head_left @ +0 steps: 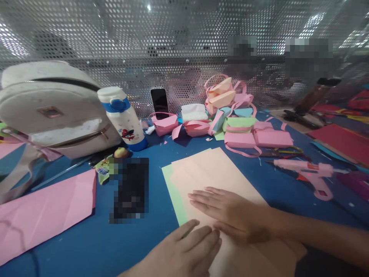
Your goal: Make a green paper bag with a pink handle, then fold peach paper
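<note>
A peach sheet of paper point(213, 169) lies on top of a green sheet point(170, 184) in front of me. My right hand point(230, 213) rests flat on the peach sheet with its fingers stretched to the left. Close beside it, nearer to me, my left hand point(190, 250) lies over the left part of the sheet. Its fingers are loosely bent, with a gap between the first finger and the others. Neither hand grips anything. The sheet's near part is partly hidden under my hands and right forearm.
Small folded paper bags point(242, 139) stand along the back, near an upright phone point(159, 103). A pink glue gun point(311, 171) lies right. On the left are a backpack point(52, 104), a bottle point(125, 123), pink paper point(52, 207) and a pixelated dark object point(131, 188).
</note>
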`<move>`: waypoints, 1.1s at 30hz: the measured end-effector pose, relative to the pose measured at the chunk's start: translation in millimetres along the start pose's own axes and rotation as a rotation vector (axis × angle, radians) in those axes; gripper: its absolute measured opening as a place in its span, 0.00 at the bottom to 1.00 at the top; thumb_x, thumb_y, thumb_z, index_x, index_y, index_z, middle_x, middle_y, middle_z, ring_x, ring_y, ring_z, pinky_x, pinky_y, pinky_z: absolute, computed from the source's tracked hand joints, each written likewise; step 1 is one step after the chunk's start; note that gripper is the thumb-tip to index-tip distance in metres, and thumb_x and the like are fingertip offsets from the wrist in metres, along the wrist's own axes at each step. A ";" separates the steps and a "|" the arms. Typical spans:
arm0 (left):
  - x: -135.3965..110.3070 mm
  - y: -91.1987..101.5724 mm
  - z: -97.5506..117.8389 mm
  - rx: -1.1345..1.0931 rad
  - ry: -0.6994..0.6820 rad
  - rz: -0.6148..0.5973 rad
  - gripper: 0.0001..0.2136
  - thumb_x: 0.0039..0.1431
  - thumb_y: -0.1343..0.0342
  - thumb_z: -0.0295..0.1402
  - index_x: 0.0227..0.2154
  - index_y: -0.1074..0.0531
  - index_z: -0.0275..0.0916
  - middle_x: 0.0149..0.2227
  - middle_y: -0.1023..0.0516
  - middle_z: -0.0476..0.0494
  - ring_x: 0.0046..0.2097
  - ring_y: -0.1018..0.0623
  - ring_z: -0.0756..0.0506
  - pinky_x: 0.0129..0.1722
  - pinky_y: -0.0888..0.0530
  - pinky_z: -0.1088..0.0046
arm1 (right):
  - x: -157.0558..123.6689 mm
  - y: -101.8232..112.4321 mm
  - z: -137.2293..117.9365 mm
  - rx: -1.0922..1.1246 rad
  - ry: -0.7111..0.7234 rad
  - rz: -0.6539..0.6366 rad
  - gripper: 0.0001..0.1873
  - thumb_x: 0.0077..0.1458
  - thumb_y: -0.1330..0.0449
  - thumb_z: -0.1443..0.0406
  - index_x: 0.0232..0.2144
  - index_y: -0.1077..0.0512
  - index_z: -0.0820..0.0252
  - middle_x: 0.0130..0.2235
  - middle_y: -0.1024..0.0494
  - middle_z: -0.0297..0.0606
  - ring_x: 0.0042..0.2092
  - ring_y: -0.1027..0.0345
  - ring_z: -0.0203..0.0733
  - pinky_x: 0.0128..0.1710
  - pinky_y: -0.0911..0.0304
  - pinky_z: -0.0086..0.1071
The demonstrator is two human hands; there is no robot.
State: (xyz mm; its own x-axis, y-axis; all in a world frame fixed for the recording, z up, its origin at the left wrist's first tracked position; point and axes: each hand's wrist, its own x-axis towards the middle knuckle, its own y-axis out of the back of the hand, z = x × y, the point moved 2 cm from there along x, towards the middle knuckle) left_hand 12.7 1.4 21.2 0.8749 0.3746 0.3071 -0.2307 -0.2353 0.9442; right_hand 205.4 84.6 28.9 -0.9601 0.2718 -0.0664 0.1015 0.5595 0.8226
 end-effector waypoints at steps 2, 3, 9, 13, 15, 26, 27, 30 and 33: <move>-3.0 -4.1 -2.5 -0.001 0.024 -0.050 0.22 0.74 0.57 0.42 0.62 0.34 0.33 0.60 0.27 0.44 0.59 0.28 0.42 0.60 0.32 0.64 | 0.3 3.9 0.9 0.069 -0.016 -0.013 0.30 0.70 0.55 0.62 0.70 0.51 0.66 0.72 0.52 0.43 0.72 0.62 0.42 0.71 0.62 0.44; -4.4 -5.9 -3.6 -0.001 0.038 -0.069 0.24 0.73 0.57 0.45 0.63 0.36 0.34 0.62 0.29 0.42 0.60 0.29 0.40 0.60 0.32 0.61 | 0.4 5.6 1.9 0.106 -0.023 -0.016 0.30 0.70 0.55 0.62 0.70 0.51 0.66 0.72 0.52 0.43 0.72 0.62 0.42 0.71 0.62 0.43; -9.6 -13.1 -7.1 -0.013 0.052 -0.078 0.29 0.71 0.53 0.48 0.65 0.39 0.33 0.63 0.32 0.28 0.64 0.33 0.32 0.59 0.31 0.55 | -4.1 11.4 6.1 0.257 -0.025 0.035 0.28 0.72 0.58 0.61 0.70 0.50 0.63 0.72 0.50 0.42 0.72 0.61 0.41 0.71 0.61 0.44; -12.1 -21.0 -6.3 -0.011 0.084 0.001 0.23 0.74 0.57 0.42 0.64 0.36 0.37 0.60 0.27 0.34 0.63 0.30 0.35 0.60 0.30 0.57 | -22.9 6.1 -4.4 0.241 0.041 -0.024 0.30 0.72 0.55 0.60 0.71 0.53 0.61 0.72 0.52 0.42 0.72 0.61 0.43 0.71 0.59 0.42; -14.6 -27.5 -4.3 0.003 0.110 0.050 0.20 0.74 0.57 0.36 0.63 0.35 0.38 0.61 0.28 0.36 0.65 0.33 0.36 0.62 0.31 0.58 | -36.7 -0.7 -8.9 0.176 0.038 -0.097 0.33 0.71 0.51 0.57 0.71 0.56 0.59 0.72 0.55 0.41 0.72 0.63 0.45 0.71 0.61 0.43; -13.9 -27.0 -3.7 -0.088 0.099 -0.007 0.23 0.72 0.53 0.41 0.63 0.36 0.34 0.66 0.37 0.28 0.67 0.37 0.30 0.60 0.31 0.52 | -40.2 -7.3 24.4 -0.113 -0.121 0.101 0.36 0.69 0.51 0.54 0.71 0.54 0.66 0.72 0.53 0.45 0.72 0.63 0.46 0.71 0.61 0.45; -12.6 -23.8 -4.8 -0.113 0.098 -0.016 0.24 0.71 0.52 0.43 0.63 0.36 0.34 0.66 0.37 0.28 0.66 0.36 0.30 0.60 0.31 0.52 | -34.8 -5.2 28.9 -0.126 -0.129 0.109 0.36 0.70 0.52 0.53 0.70 0.53 0.67 0.72 0.54 0.46 0.73 0.64 0.46 0.71 0.61 0.45; -9.6 -17.1 -7.3 -0.150 0.111 -0.056 0.24 0.70 0.50 0.43 0.64 0.36 0.35 0.66 0.37 0.30 0.66 0.35 0.31 0.61 0.31 0.55 | -17.3 2.4 42.0 -0.159 -0.157 0.113 0.37 0.71 0.57 0.50 0.70 0.53 0.72 0.72 0.55 0.50 0.73 0.66 0.46 0.71 0.62 0.47; -9.2 -16.6 -7.3 -0.156 0.110 -0.061 0.25 0.71 0.52 0.42 0.64 0.37 0.35 0.66 0.37 0.30 0.66 0.35 0.31 0.61 0.31 0.54 | 0.1 10.2 54.4 -0.179 -0.189 0.116 0.38 0.70 0.59 0.48 0.71 0.55 0.69 0.72 0.57 0.48 0.73 0.68 0.45 0.71 0.66 0.49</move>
State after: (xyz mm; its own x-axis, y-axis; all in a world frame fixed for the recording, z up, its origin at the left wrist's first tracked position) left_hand 5.4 8.4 3.6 0.8395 0.4815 0.2519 -0.2493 -0.0707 0.9658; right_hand 220.5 132.9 6.5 -0.8774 0.4765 -0.0563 0.1443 0.3739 0.9162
